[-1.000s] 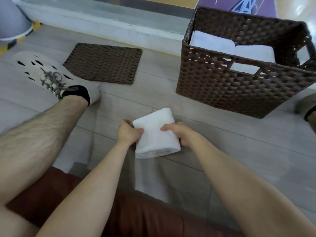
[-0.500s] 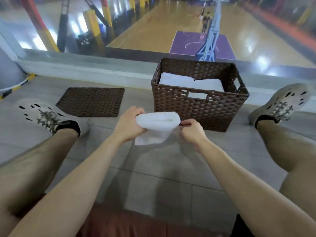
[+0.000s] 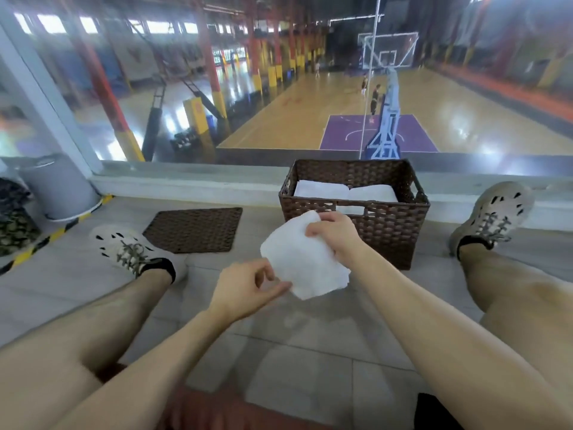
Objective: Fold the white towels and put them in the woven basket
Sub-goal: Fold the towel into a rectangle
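— What's different from a second ago?

— The towel (image 3: 297, 259) was on the floor (image 3: 310, 352) with both hands on it. Now it's folded and up in the air, in front of the basket's (image 3: 387, 234) near wall but not yet over the rim.

— So the folding is over?

— I'd judge so. This looks like the carry, with only the drop onto the other towels (image 3: 341, 193) inside left to do.

— Who's holding it?

— The right hand (image 3: 333, 238) grips the top edge, fingers (image 3: 314, 232) curled over it and forearm reaching forward. The left hand (image 3: 245, 287) has slid down to the lower edge, its fingers loosely curled. I can't tell whether the thumb and forefinger are pinching the cloth or have just let go.
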The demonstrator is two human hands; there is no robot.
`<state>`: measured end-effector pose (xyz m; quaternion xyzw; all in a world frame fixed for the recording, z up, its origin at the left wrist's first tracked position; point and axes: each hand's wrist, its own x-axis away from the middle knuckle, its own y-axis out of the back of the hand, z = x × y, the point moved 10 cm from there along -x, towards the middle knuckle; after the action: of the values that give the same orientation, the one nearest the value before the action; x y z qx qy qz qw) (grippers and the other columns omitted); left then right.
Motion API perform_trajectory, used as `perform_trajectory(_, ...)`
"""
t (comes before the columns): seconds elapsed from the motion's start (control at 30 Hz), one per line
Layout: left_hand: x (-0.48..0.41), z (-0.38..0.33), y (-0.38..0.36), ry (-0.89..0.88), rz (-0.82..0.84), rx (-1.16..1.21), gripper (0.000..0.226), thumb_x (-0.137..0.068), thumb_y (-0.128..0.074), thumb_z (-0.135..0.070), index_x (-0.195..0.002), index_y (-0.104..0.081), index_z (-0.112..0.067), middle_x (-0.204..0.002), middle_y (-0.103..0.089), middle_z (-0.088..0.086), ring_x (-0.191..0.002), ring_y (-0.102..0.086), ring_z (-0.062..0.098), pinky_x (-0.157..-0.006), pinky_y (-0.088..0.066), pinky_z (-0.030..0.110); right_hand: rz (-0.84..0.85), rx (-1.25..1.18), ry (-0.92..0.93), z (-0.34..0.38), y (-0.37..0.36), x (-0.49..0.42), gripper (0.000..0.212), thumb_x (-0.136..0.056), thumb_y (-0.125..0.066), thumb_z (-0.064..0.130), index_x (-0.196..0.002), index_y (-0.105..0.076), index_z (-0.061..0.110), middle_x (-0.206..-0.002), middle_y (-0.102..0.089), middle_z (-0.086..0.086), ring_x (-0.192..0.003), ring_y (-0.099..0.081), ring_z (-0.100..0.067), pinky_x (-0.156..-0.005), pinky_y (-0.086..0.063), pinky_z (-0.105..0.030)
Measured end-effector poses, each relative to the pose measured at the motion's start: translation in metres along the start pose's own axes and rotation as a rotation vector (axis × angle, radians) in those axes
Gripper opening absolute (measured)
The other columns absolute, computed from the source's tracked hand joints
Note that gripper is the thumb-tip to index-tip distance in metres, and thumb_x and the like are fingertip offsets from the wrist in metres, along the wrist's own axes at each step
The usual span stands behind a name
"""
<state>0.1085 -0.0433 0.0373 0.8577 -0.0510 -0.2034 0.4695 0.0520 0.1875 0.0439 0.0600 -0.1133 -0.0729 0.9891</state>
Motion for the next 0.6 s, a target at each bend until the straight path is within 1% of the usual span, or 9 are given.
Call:
perform_trajectory(0.07,-0.009,0.024,0.024,0.269,-0.144,0.406,0.071,-0.059,-0.089,-0.073,-0.11,-0.062,-0.032,-0.095,-0.063,-0.012,-0.089,-0.061,0.008,-0.077,-0.047,0.028,0.007,0.022,0.089,0.026,0.007,0.008,0.036,-0.077,-0.083,0.017,-0.112,-0.075,0.02,-0.112,-0.074,0.0,-0.106,-0.07,-0.023,-0.094,-0.06,-0.042)
perform_trajectory(0.13,-0.02,0.031,0.022,0.439,-0.078,0.699,0.127,-0.045,-0.098,-0.07,-0.151,-0.046,-0.023,-0.138,-0.058,-0.003,-0.129,-0.056,0.013,-0.109,-0.045,0.032,0.034,-0.046,0.125,0.04,0.012,0.013,0.032,-0.074,-0.083,0.017,-0.104,-0.077,0.022,-0.11,-0.078,-0.005,-0.109,-0.073,-0.03,-0.098,-0.061,-0.048)
perform_trajectory(0.17,-0.027,0.024,0.017,0.456,-0.005,0.853,0.139,-0.046,-0.102,-0.065,-0.161,-0.037,-0.02,-0.151,-0.054,0.0,-0.139,-0.053,0.017,-0.12,-0.041,0.039,0.053,-0.08,0.136,0.047,0.014,0.016,0.032,-0.07,-0.083,0.019,-0.102,-0.078,0.023,-0.109,-0.079,-0.007,-0.109,-0.074,-0.033,-0.099,-0.061,-0.05)
perform_trajectory(0.2,-0.034,0.009,0.014,0.433,0.086,1.003,0.131,-0.055,-0.103,-0.055,-0.162,-0.038,-0.017,-0.156,-0.056,0.003,-0.143,-0.055,0.022,-0.124,-0.039,0.046,0.073,-0.111,0.146,0.053,0.017,0.017,0.034,-0.068,-0.083,0.021,-0.101,-0.078,0.023,-0.109,-0.08,-0.008,-0.109,-0.075,-0.035,-0.1,-0.061,-0.05)
perform_trajectory(0.23,-0.041,-0.007,0.014,0.399,0.154,1.097,0.109,-0.068,-0.1,-0.04,-0.158,-0.046,-0.013,-0.152,-0.062,0.008,-0.141,-0.059,0.027,-0.124,-0.04,0.051,0.096,-0.149,0.16,0.06,0.02,0.018,0.035,-0.069,-0.081,0.021,-0.104,-0.078,0.021,-0.11,-0.08,-0.01,-0.11,-0.075,-0.037,-0.1,-0.06,-0.05)
perform_trajectory(0.33,-0.06,-0.04,0.022,0.364,0.206,1.235,0.063,-0.091,-0.085,-0.019,-0.147,-0.06,-0.006,-0.138,-0.073,0.012,-0.131,-0.068,0.032,-0.116,-0.049,0.051,0.092,-0.246,0.201,0.082,0.042,0.026,0.034,-0.086,-0.073,0.013,-0.12,-0.074,0.013,-0.119,-0.078,-0.015,-0.114,-0.074,-0.038,-0.103,-0.059,-0.054)
perform_trajectory(0.47,-0.094,-0.056,0.035,0.428,0.032,1.188,0.048,-0.088,-0.088,-0.034,-0.126,-0.073,-0.007,-0.114,-0.082,0.01,-0.107,-0.079,0.031,-0.099,-0.061,0.05,0.144,-0.181,0.149,0.067,0.056,0.039,0.043,-0.096,-0.078,0.033,-0.135,-0.065,0.02,-0.124,-0.079,-0.004,-0.116,-0.075,-0.025,-0.101,-0.06,-0.048)
perform_trajectory(0.53,-0.109,-0.068,0.045,0.383,-0.018,0.985,0.04,-0.091,-0.085,-0.044,-0.113,-0.077,-0.012,-0.098,-0.084,0.002,-0.09,-0.082,0.021,-0.078,-0.065,0.033,0.159,-0.111,0.112,0.052,0.056,0.04,0.043,-0.094,-0.081,0.031,-0.133,-0.07,0.015,-0.123,-0.08,-0.001,-0.114,-0.076,-0.021,-0.103,-0.059,-0.043)
perform_trajectory(0.6,-0.118,-0.078,0.054,0.291,-0.004,0.666,0.04,-0.095,-0.073,-0.061,-0.098,-0.075,-0.021,-0.086,-0.079,-0.007,-0.075,-0.077,0.013,-0.06,-0.057,0.025,0.066,-0.155,0.116,0.055,0.067,0.035,0.041,-0.094,-0.082,0.026,-0.13,-0.072,0.01,-0.118,-0.081,-0.005,-0.111,-0.077,-0.025,-0.105,-0.059,-0.047)
